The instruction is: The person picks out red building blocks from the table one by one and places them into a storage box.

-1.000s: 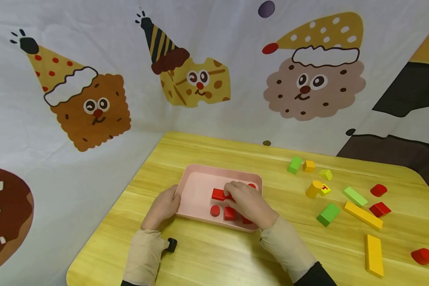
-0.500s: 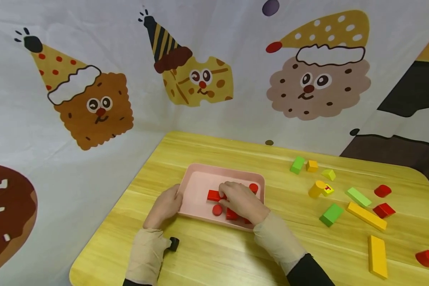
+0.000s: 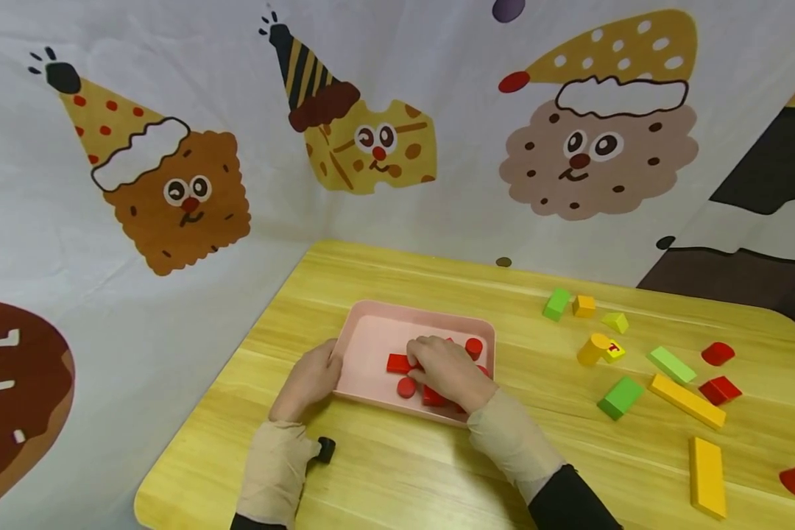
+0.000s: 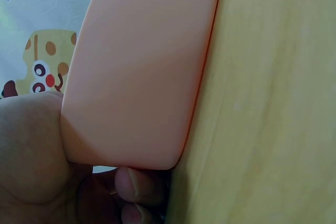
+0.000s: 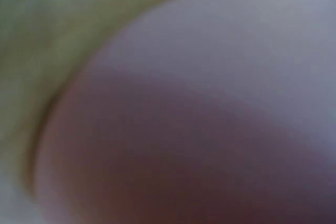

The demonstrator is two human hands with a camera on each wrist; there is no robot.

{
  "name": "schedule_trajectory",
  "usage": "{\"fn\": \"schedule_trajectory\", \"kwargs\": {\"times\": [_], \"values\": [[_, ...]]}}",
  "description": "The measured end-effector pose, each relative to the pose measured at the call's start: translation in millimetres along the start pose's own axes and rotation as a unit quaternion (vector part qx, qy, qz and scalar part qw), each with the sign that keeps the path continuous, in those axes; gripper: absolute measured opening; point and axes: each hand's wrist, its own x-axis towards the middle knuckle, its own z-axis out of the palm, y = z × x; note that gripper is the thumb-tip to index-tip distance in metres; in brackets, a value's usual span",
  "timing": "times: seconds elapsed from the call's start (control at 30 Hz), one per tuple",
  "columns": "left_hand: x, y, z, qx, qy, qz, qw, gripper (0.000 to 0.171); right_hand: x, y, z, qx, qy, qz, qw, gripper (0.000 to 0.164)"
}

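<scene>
In the head view a pink tray sits on the wooden table with several red blocks in its right half. My left hand grips its left end; the left wrist view shows the thumb at the rim and fingertips against the outer wall of the tray. My right hand reaches into the tray, curled fingers pinching a red rectangular block whose right end they hide. A red round block lies just below those fingers. Only a blurred pale pink surface fills most of the right wrist view.
Right of the tray lie loose blocks: green, an orange cylinder, long yellow-orange bars and red ones. A small black object is at the left wrist wrap. A printed cloth hangs behind the table.
My right hand has shifted slightly left within the tray, and the red rectangular block moved left with it. The left hand keeps its grip. The head view has drifted a little.
</scene>
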Motion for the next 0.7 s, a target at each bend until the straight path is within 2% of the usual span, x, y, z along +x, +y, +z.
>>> {"fn": "schedule_trajectory", "kwargs": {"times": [0.7], "values": [[0.2,0.4,0.5,0.002,-0.005,-0.009,0.9999,0.031,-3.9,3.2,-4.3,-0.001,-0.009,-0.01,1.0,0.015]]}}
